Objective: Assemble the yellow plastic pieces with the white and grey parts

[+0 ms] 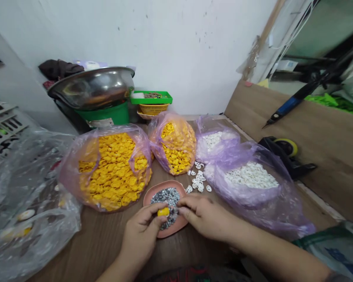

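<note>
My left hand point(145, 229) pinches a small yellow plastic piece point(163, 212) between thumb and fingers. Just to its right, my right hand point(201, 215) has thumb and fingertips pressed together; whatever they hold is too small to make out. Both hands are over a pink dish point(155, 187) full of small grey and dark shiny bits point(167, 196). Behind the dish on the left, an open purple bag point(72, 172) holds many yellow pieces point(114, 168). Loose white oval pieces with holes point(198, 181) lie beyond my right hand.
Another bag of yellow pieces point(176, 152) and purple bags of white pieces point(251, 176) stand behind. At the back are a metal basin point(94, 86) and a green tray point(153, 100). A blue-handled electric screwdriver point(291, 103) hangs at right, above a tape dispenser point(285, 149). Clear plastic point(41, 164) covers the left.
</note>
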### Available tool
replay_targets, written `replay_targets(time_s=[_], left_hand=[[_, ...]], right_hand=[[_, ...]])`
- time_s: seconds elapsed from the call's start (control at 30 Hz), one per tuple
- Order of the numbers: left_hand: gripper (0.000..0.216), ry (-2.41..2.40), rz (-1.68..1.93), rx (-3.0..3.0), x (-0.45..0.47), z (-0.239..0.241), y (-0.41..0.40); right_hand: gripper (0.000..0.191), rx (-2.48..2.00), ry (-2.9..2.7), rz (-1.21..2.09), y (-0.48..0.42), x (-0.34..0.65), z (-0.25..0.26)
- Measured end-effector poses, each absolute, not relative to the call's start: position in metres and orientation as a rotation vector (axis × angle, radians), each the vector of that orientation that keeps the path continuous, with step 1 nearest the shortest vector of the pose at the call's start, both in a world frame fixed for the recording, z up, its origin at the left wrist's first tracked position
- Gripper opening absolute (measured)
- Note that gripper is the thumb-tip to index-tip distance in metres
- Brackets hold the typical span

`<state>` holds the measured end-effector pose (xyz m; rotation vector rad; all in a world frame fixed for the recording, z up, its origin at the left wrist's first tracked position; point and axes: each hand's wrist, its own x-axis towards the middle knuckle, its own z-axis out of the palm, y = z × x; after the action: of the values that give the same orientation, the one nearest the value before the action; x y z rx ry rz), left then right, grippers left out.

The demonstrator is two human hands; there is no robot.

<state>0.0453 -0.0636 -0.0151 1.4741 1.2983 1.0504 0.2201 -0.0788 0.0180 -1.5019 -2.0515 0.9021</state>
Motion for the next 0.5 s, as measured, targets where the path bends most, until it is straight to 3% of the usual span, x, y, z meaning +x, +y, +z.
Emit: replay_targets(time_s=[0.2, 0.4, 0.5], left_hand=[[0.022, 1.31, 0.984, 1.034, 0.05, -0.011, -0.061], [0.028, 1.228, 0.973, 0.773, 0.049, -0.014, -0.057], [0.032, 1.148, 0.993, 0.632, 0.05, -0.013, -0.056]], right_hand=[[0.021, -1.515, -2.112, 0.77, -0.075, 0.233, 0.007], [0.031, -1.773, -1.753, 0.244, -0.024, 0.259, -0.04], [0.029, -1.827, -1.761, 0.202, 0.005, 0.268, -0.056]])
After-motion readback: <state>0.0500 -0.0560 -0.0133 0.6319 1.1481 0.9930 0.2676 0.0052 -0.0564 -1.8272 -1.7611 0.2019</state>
